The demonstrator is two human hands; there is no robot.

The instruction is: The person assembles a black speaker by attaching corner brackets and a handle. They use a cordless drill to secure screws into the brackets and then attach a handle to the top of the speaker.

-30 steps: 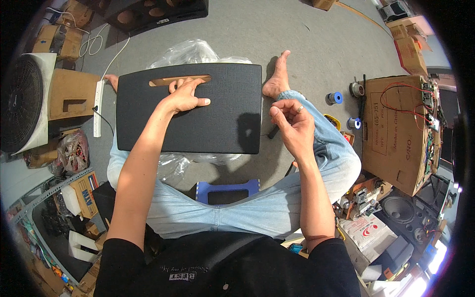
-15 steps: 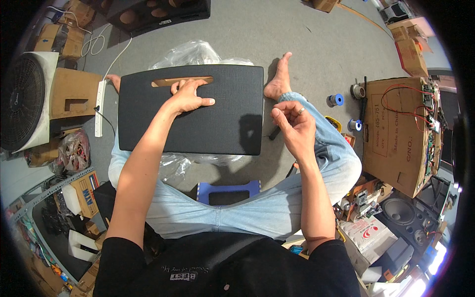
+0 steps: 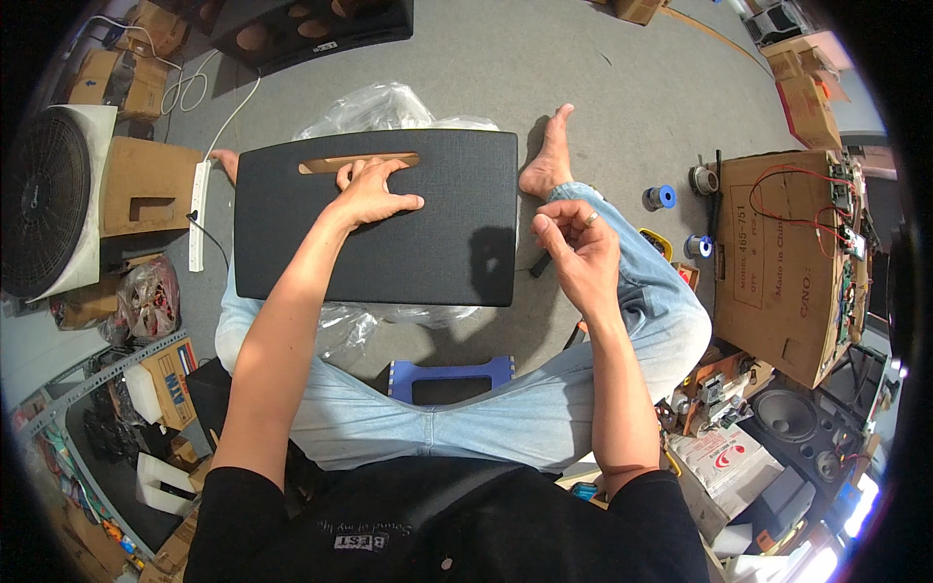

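Before me, between my legs, is a black textured speaker cabinet (image 3: 437, 243) with a long handle slot (image 3: 326, 165) showing bare wood inside. My left hand (image 3: 371, 194) hooks its fingers over the near edge of that slot, while its thumb lies stretched on the black face. Off the cabinet's right edge, my right hand (image 3: 581, 243) hovers with its fingers curled and the thumb close to the index finger. Anything in that pinch is too small or hidden to make out. Clear plastic wrap (image 3: 379, 107) sticks out from behind the cabinet.
A blue plastic stool (image 3: 452, 369) is between my thighs. Solder spools (image 3: 660, 197) and a large carton (image 3: 777, 262) bearing circuit boards stand on the right. On the left are a power strip (image 3: 199, 216) and a fan (image 3: 44, 199). Another black cabinet (image 3: 311, 29) stands at the back.
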